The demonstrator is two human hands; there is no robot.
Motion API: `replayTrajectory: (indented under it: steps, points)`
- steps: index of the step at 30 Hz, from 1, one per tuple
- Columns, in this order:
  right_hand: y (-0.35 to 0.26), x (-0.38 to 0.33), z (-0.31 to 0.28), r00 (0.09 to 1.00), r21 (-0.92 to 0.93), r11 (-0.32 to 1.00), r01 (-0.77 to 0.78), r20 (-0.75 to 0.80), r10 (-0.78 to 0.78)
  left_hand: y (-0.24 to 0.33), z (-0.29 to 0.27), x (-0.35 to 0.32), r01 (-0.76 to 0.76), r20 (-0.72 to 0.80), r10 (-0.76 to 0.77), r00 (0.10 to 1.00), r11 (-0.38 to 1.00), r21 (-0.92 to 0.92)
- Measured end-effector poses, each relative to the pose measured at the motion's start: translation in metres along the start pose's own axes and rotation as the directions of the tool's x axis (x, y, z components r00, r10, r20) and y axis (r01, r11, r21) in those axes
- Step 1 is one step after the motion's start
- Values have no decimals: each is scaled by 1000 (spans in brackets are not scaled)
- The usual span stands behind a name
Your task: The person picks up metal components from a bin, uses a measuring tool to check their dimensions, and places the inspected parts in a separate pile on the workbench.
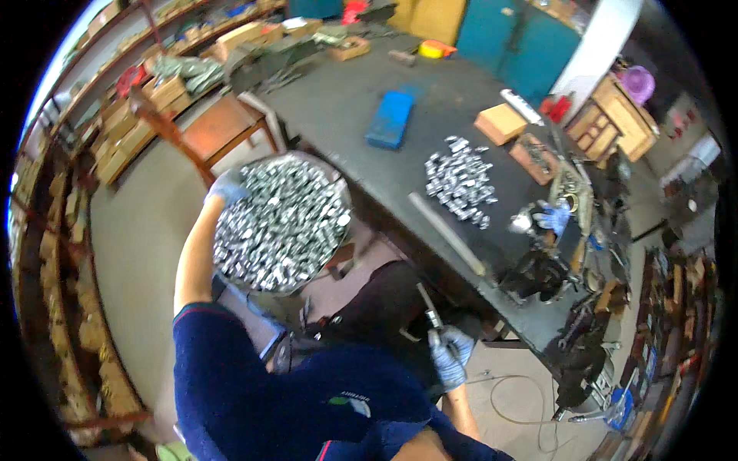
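Note:
A round tub (344, 192) heaped with small shiny metal parts (280, 223) stands at my left, beside the bench. My left hand (228, 187), in a pale glove, is at the tub's far left edge and touches the parts there. Its fingers are blurred, so their grip does not show. Near my lap, my right hand (451, 355), also gloved, is closed around a slim metal hand tool (432, 313). A thin rod sticks out of the tool, pointing up toward the bench.
On the dark workbench (338, 100) lie a pile of similar metal parts (461, 180), a blue box (390, 119), a flat metal bar (447, 233) and a blue glove (553, 218). A wooden chair (219, 127) stands behind the tub. A thin hose (493, 399) curls on the floor.

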State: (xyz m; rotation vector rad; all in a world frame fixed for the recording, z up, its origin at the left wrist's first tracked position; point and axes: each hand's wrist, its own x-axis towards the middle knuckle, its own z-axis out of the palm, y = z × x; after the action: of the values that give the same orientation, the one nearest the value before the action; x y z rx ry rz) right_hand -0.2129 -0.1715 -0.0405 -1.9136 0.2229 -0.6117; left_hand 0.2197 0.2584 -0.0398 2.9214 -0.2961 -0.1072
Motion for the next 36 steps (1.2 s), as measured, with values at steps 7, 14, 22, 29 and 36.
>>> replayTrajectory:
  steps: [7,14,22,29,36]
  points:
    - [-7,4,-7,998,-83,996,-45,44,49,-22,33,-2,53,-164,-101,981,960,-273]
    - [-6,-1,-8,1000,5,1000,-19,11,19,8,23,-7,-260,-182,186,965,638,-725]
    - [-21,13,1,983,-100,984,144,132,-130,202,7,-112,-160,-108,281,954,171,-972]
    - [-47,12,-2,988,-181,972,153,38,-149,307,7,-183,-534,55,730,681,546,-645]
    - [-56,11,8,982,-214,960,179,96,-162,306,16,-206,-485,-40,781,624,346,-803]
